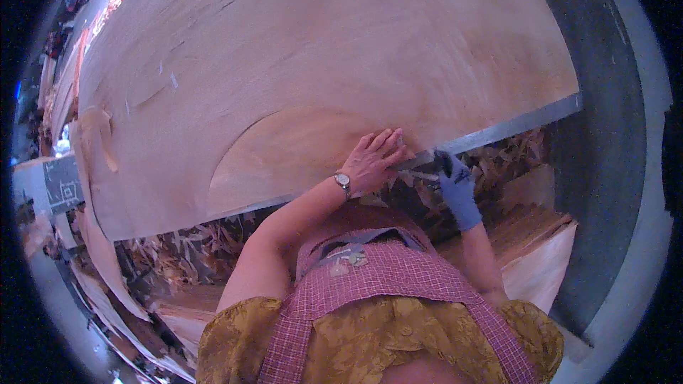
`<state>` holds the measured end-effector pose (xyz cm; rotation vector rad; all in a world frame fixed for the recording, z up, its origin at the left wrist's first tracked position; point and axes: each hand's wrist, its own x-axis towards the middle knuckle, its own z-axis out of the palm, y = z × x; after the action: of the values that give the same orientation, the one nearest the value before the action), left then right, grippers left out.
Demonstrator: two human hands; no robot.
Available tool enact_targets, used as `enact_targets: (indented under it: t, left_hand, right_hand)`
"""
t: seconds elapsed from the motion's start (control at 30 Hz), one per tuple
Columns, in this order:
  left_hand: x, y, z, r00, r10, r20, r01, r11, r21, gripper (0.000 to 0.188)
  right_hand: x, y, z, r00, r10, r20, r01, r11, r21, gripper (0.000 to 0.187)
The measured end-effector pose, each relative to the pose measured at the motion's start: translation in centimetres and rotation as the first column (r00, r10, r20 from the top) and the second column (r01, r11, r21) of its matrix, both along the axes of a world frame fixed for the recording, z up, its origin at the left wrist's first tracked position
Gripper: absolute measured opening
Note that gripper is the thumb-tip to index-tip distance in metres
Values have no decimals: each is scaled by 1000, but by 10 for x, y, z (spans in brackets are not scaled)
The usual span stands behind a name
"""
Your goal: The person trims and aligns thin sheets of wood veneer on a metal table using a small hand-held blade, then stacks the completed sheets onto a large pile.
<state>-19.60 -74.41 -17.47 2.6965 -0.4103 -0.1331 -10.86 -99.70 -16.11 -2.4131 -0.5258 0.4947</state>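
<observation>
A large thin sheet of pale wood veneer (341, 50) lies over the work table, and a curved-edged piece of veneer (284, 142) lies on it near the front. My left hand (373, 160), bare and with a wristwatch (343, 180), rests palm down on the veneer by the near edge, fingers stretched out. Just to its right, my right hand (454, 178) wears a blue-grey glove with dark fingertips. Its fingers are curled at the table's metal edge (519, 124); what they hold, if anything, is too blurred to name.
Torn veneer scraps (181, 252) are heaped below the near edge. A veneer stack (533, 249) lies beyond my right forearm, with more sheets (107, 299) at lower left. A dark grey strip of floor (605, 135) runs along the right side.
</observation>
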Motion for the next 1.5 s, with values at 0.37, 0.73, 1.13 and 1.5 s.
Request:
enact_targets:
  t: [0.37, 0.73, 1.13, 1.5]
  left_hand:
    - [-113, 91, -28, 682, 724, 99, -721, 689, -72, 87]
    - [-202, 140, -43, 507, 846, 166, -853, 520, -44, 89]
    - [-170, 185, -48, 310, 922, 231, -935, 339, -99, 82]
    - [-132, 140, -55, 323, 849, 418, -941, 333, 51, 57]
  right_hand:
    - [51, 179, 82, 982, 172, -77, -137, 933, 334, 21]
    - [-12, 303, 39, 831, 345, -437, -237, 929, 283, 18]
    - [-31, 349, 13, 710, 636, -302, -577, 771, 270, 20]
    - [-7, 452, -6, 130, 991, 22, -964, 131, -230, 29]
